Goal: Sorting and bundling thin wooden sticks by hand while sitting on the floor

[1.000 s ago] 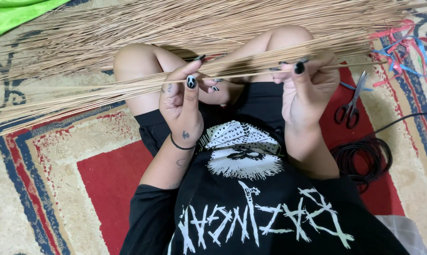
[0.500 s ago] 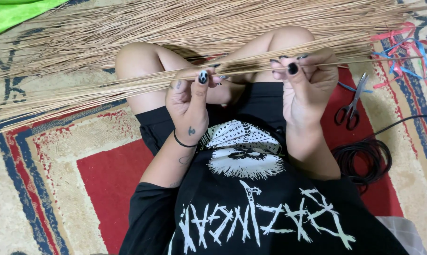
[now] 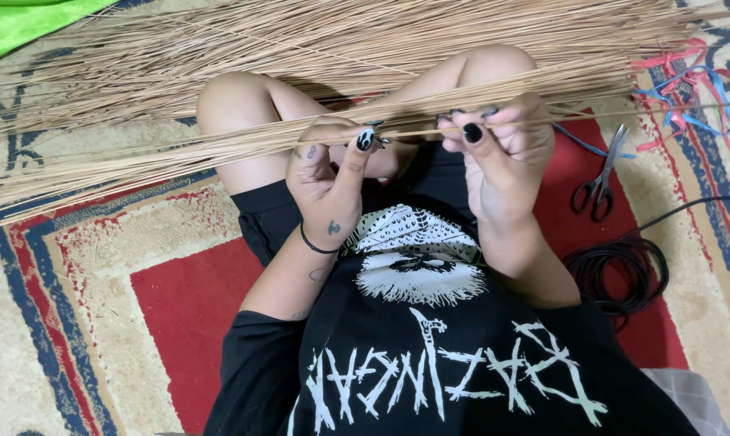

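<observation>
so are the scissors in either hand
No, the scissors lie on the red rug, while the left hand and right hand both grip the sticks.

Single view — head-worn camera, facing steeply down, close over lap and patterned rug [image 3: 179, 323]; thin sticks [image 3: 179, 153] cross the frame at the fingers [image 3: 494, 121], scissors [image 3: 599, 182] just right of them.

I am seeing pale tan sticks [image 3: 219, 153] lying across a rug [image 3: 179, 299] that is showing a red centre, cream bands and dark blue lines. The shirt [image 3: 429, 379] is showing black with a white print. Nails on both hands are showing black polish. Scissors [image 3: 600, 179] are showing black handles near the rug's right edge; ribbons [image 3: 688, 89] red and blue; cloth [image 3: 26, 20] bright green at the top left corner.
</observation>
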